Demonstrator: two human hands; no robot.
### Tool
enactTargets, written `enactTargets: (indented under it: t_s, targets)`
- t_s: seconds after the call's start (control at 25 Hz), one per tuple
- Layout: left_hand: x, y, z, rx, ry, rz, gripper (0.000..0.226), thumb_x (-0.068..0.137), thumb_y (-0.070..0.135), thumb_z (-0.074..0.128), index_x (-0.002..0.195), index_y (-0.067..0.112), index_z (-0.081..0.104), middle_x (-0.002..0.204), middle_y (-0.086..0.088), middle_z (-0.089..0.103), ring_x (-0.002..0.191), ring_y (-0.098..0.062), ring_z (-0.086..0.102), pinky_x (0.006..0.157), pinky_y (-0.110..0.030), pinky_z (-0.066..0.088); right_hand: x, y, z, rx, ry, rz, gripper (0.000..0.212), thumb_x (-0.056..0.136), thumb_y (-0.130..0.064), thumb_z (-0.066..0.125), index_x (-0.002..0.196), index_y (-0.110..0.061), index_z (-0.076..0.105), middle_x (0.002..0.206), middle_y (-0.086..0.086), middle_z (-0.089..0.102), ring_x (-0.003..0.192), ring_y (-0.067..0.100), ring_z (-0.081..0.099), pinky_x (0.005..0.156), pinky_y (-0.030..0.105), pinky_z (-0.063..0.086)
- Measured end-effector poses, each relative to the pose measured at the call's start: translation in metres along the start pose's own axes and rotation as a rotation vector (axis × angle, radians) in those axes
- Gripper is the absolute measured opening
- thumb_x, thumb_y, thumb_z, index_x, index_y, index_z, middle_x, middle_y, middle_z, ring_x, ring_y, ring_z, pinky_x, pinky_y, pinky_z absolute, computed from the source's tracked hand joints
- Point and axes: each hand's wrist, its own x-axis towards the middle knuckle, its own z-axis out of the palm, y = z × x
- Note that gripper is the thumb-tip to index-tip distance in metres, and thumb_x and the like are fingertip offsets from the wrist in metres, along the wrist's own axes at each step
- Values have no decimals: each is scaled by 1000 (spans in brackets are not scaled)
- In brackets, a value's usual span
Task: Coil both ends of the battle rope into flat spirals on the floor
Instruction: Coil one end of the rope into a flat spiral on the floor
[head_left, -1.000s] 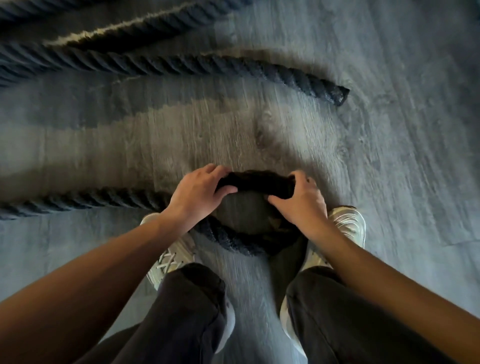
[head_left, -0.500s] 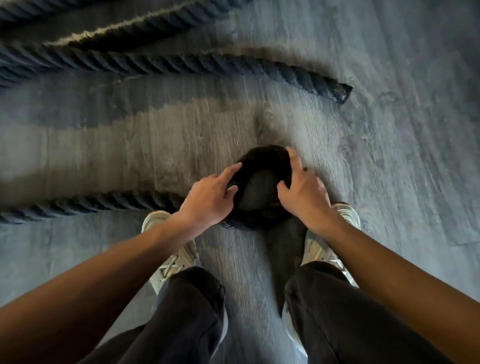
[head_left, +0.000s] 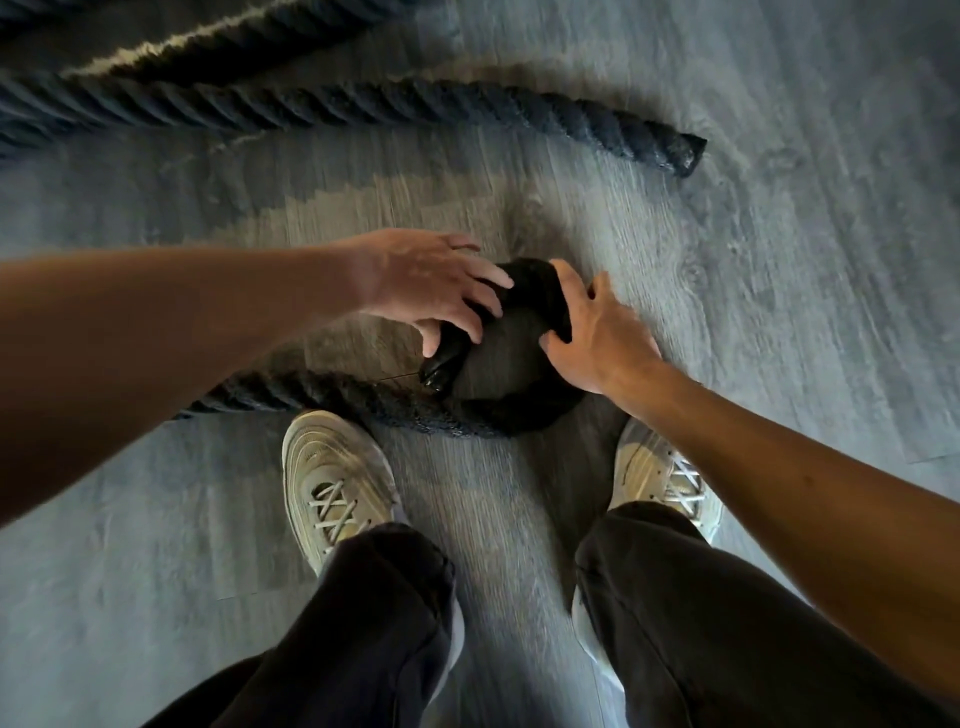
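The near end of the thick black battle rope (head_left: 332, 395) comes in from the left and curls into one small tight loop (head_left: 519, 415) on the grey floor, just ahead of my shoes. My left hand (head_left: 431, 286) reaches in from the left, its thumb and spread fingers around the shiny capped tip (head_left: 439, 369) at the loop's left side. My right hand (head_left: 597, 332) grips the top right of the loop. The other rope end (head_left: 685, 153) lies uncoiled across the floor farther away, its cap pointing right.
My two pale sneakers, left (head_left: 332, 478) and right (head_left: 665, 478), stand right behind the loop, with my dark trouser legs below. A frayed rope stretch (head_left: 208, 36) runs along the top left. Grey wood-look floor (head_left: 779, 312) spreads out to the right.
The wide open bend has been drawn into a small closed loop and pushed away from my feet. My left arm has swung out left, the hand shifting onto the rope's tip.
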Motion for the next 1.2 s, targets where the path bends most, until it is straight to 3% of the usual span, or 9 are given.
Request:
enactTargets:
  t_s: [0.12, 0.28, 0.4, 0.52, 0.68, 0.84, 1.04, 1.12, 1.2]
  targets:
    - [-5, 23, 14, -1, -32, -151, 66, 92, 67, 17, 150, 37, 22, 168, 7, 20, 157, -26, -5, 121, -54, 17, -6, -3, 5, 91, 123, -8, 73, 92, -60, 39, 154, -38, 7, 144, 20, 36, 123, 43, 46, 101, 55, 39]
    - [-24, 35, 31, -47, 67, -539, 62, 96, 69, 23, 136, 27, 46, 142, 2, 50, 141, -31, 33, 107, -53, 35, -20, -15, 12, 410, 126, 76, 75, 90, -66, 44, 153, -34, 19, 144, 12, 37, 132, 35, 39, 109, 56, 31]
    - [-37, 37, 44, -190, 81, -833, 70, 97, 68, 9, 124, 20, 53, 123, -1, 56, 115, -31, 44, 98, -51, 34, -26, -24, 15, 411, 59, -11, 75, 91, -58, 53, 153, -31, 22, 139, 9, 40, 125, 31, 46, 105, 54, 38]
    - [-31, 44, 44, -343, 100, -1083, 67, 100, 66, 16, 114, 15, 56, 113, -5, 62, 107, -34, 47, 91, -53, 33, -18, -32, 10, 517, 24, -9, 68, 92, -52, 54, 151, -33, 25, 130, 9, 46, 115, 27, 50, 100, 48, 42]
    - [-15, 45, 28, -472, 62, -1194, 65, 99, 64, 17, 95, 16, 61, 91, -6, 69, 96, -32, 59, 94, -54, 29, -8, -38, 1, 676, -24, 6, 60, 93, -51, 51, 148, -36, 32, 101, 1, 57, 92, 15, 57, 81, 32, 43]
    - [-1, 52, 21, -685, 107, -1211, 66, 98, 67, 22, 72, 19, 59, 63, 2, 53, 75, -27, 60, 82, -45, 30, -4, -28, -2, 815, 23, 187, 49, 91, -55, 51, 137, -38, 45, 70, -9, 61, 73, 7, 63, 66, 28, 44]
    - [0, 49, 4, -947, 181, -1285, 69, 88, 77, 44, 62, 17, 66, 61, 1, 64, 66, -22, 62, 62, -36, 40, -4, -30, 1, 886, 22, 238, 46, 90, -59, 50, 134, -43, 48, 96, -3, 67, 91, 19, 67, 87, 45, 56]
    - [7, 63, -8, -938, 235, -1270, 64, 80, 80, 54, 66, 20, 70, 66, 4, 69, 69, -19, 65, 67, -35, 48, -3, -34, 0, 842, 28, 227, 54, 90, -64, 48, 140, -41, 43, 120, 0, 60, 108, 23, 59, 94, 42, 50]
    - [22, 84, -20, -830, 272, -1185, 58, 76, 81, 58, 71, 24, 67, 68, 7, 69, 72, -19, 68, 73, -35, 47, 1, -38, 1, 747, 12, 257, 61, 90, -66, 46, 143, -36, 37, 130, 5, 46, 109, 29, 54, 90, 38, 45]
